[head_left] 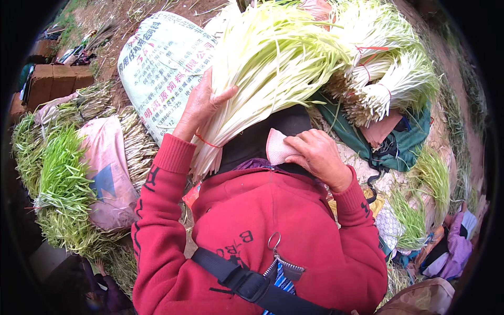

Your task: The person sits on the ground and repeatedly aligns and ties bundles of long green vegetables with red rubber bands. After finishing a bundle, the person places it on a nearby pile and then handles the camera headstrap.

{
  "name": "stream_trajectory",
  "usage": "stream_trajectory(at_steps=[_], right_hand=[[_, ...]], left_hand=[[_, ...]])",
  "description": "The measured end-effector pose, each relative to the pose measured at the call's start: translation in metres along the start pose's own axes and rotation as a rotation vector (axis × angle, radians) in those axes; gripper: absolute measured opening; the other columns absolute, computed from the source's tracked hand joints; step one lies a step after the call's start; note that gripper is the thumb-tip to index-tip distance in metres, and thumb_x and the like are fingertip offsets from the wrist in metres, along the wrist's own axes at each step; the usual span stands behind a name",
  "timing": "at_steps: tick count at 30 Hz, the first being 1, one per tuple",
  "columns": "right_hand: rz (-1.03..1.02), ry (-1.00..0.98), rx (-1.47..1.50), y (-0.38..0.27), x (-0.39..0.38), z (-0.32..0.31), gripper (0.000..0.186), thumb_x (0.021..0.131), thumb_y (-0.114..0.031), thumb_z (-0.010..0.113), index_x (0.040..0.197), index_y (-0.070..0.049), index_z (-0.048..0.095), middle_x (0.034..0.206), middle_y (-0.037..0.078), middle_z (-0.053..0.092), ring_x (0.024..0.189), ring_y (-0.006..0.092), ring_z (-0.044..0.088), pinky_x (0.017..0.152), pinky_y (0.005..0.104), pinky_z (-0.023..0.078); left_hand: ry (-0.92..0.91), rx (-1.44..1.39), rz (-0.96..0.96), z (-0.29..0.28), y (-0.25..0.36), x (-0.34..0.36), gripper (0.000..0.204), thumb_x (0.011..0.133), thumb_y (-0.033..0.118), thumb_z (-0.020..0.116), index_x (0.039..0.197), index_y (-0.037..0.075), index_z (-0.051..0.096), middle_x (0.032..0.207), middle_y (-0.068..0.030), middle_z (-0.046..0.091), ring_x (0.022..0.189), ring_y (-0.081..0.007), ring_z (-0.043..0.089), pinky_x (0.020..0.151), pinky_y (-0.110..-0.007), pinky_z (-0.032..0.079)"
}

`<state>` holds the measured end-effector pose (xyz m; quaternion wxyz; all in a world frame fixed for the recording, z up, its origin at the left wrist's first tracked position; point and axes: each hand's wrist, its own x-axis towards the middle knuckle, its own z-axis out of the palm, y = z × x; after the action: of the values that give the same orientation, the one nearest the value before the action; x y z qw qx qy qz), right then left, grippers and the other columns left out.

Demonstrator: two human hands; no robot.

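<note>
A large bundle of pale yellow chives point(268, 68) lies slantwise across my lap, its white stem ends toward my body and a red tie around them. My left hand point(202, 105) grips the bundle from its left side, thumb across the stems and the other fingers partly hidden. Between the thumb and fingers of my right hand point(317, 157) is a folded pinkish-white cloth point(279, 148), held over my dark-covered lap just right of the bundle's stems.
Tied pale chive bundles point(388, 86) are stacked at the far right on a green bag point(401, 152). A printed white sack point(163, 63) lies ahead on the left. Green chives point(63, 168) and a pink cloth point(105, 173) sit left. Another person's purple sleeve point(457, 247) shows at lower right.
</note>
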<state>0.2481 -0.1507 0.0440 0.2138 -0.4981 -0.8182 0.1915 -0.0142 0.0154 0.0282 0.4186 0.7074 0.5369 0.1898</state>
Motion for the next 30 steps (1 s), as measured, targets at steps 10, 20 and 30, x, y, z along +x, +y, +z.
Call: stream_trajectory(at_steps=[10,20,30], right_hand=[[-0.29,0.292,-0.31,-0.003,0.126,0.033,0.009,0.076,-0.026,0.062,0.076,-0.018,0.064,0.093,0.0,0.06,0.086,0.0206,0.057,0.09,0.0496,0.04],[0.301,-0.095,-1.075,0.162,0.163,-0.072,0.013,0.085,-0.025,0.061,0.091,-0.022,0.072,0.093,0.0,0.061,0.092,0.0233,0.061,0.096,0.0619,0.034],[-0.278,0.126,-0.335,-0.026,0.158,0.009,0.011,0.076,-0.02,0.061,0.086,-0.022,0.065,0.108,-0.001,0.06,0.096,0.0194,0.059,0.106,0.0629,0.028]], left_hand=[[0.022,-0.48,0.034,0.003,-0.026,0.008,0.077,0.081,0.037,0.073,0.139,-0.002,0.04,0.126,-0.0153,0.057,0.114,-0.0211,0.054,0.099,-0.033,0.041],[-0.018,-0.433,0.018,-0.003,-0.029,0.014,0.07,0.086,0.032,0.07,0.138,-0.002,0.04,0.124,-0.0098,0.056,0.111,-0.015,0.051,0.096,-0.029,0.041],[-0.089,-0.558,0.029,-0.008,-0.038,0.028,0.083,0.082,0.047,0.07,0.141,-0.002,0.037,0.131,-0.0166,0.055,0.12,-0.0228,0.052,0.103,-0.033,0.038]])
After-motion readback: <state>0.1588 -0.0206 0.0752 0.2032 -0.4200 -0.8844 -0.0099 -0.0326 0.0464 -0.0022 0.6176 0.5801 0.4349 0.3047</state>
